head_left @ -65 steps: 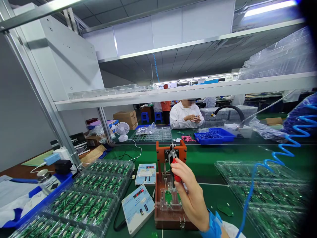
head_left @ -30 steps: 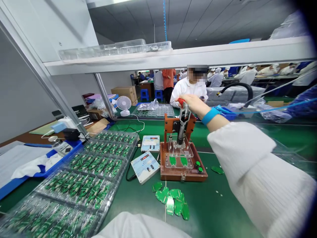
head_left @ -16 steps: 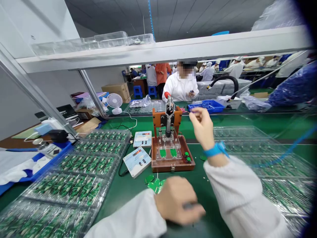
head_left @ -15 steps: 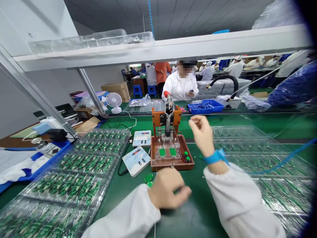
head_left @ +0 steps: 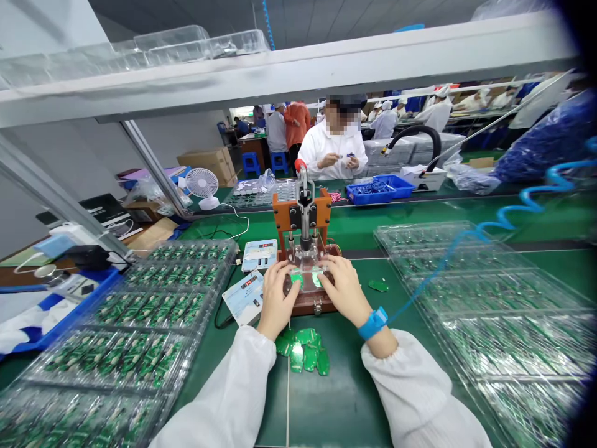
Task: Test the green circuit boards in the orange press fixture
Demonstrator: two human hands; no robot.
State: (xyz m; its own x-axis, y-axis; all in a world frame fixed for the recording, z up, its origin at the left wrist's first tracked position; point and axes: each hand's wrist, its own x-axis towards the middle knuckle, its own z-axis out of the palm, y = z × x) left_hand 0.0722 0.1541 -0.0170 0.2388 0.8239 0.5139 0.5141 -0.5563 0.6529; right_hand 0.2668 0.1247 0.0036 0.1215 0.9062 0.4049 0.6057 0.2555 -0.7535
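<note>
A test fixture with orange uprights (head_left: 282, 214), a red-tipped toggle clamp (head_left: 305, 214) and a brown base stands in front of me. Two green circuit boards lie side by side in its clear plate, the left board (head_left: 296, 277) and the right board (head_left: 316, 279). My left hand (head_left: 276, 302) reaches over the fixture's left side, fingers spread, thumb at the left board. From the other side my right hand (head_left: 347, 291), wearing a blue wrist strap (head_left: 374, 322), rests with fingers apart, thumb by the right board. Nearer me lies a loose pile of green circuit boards (head_left: 308, 353).
Trays of boards stand at left (head_left: 125, 336) and right (head_left: 494, 298). Two meter boxes (head_left: 245, 295) sit left of the fixture; a single board (head_left: 378, 285) lies to its right. A blue coiled cord (head_left: 522, 205) runs to my wrist. Across the bench, a person handles small parts.
My left hand has moved forward from above the pile to the fixture, uncovering the boards. My right hand has come down and left onto the fixture. The view has shifted slightly.
</note>
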